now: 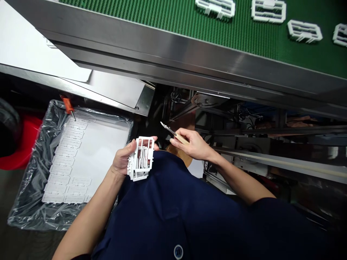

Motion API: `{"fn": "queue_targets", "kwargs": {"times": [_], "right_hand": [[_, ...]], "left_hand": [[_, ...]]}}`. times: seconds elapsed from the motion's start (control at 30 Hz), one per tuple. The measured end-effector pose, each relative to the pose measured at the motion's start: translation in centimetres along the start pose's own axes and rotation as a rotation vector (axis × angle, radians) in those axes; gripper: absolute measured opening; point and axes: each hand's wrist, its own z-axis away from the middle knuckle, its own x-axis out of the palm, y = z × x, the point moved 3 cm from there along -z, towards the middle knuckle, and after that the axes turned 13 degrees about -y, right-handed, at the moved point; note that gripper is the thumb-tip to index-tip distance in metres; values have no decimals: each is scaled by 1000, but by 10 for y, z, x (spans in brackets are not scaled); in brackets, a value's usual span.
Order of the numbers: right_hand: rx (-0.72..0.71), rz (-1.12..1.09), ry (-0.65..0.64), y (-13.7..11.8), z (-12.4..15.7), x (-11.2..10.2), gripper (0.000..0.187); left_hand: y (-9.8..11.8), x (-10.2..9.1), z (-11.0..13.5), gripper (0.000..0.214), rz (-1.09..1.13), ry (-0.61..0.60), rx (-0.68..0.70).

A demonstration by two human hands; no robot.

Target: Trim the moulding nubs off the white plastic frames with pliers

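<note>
My left hand (122, 159) is closed around a white plastic frame part (141, 159), held upright in front of my dark blue shirt. My right hand (193, 144) grips a small knife (173, 133) with a pale wooden handle, its thin metal blade pointing up and left, a short way right of the part. The blade does not touch the part.
A plastic-lined tray (32, 202) at the lower left holds rows of several flat white parts on white sheet (103, 151). An orange-handled tool (67, 106) lies at its top edge. Above runs a green conveyor belt (173, 18) carrying several white frame parts (268, 11), edged by a steel rail (189, 54).
</note>
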Motion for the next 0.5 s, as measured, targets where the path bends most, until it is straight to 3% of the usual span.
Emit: {"fn": "queue_targets", "kwargs": {"times": [0.2,0.5], "right_hand": [[10,-305,3,2,-3,28,25],[14,-338,47,3,-3,33,19]], "left_hand": [[5,-3,-3,55,23,72,101],[5,-4,-4,52,33,108,111]]}}
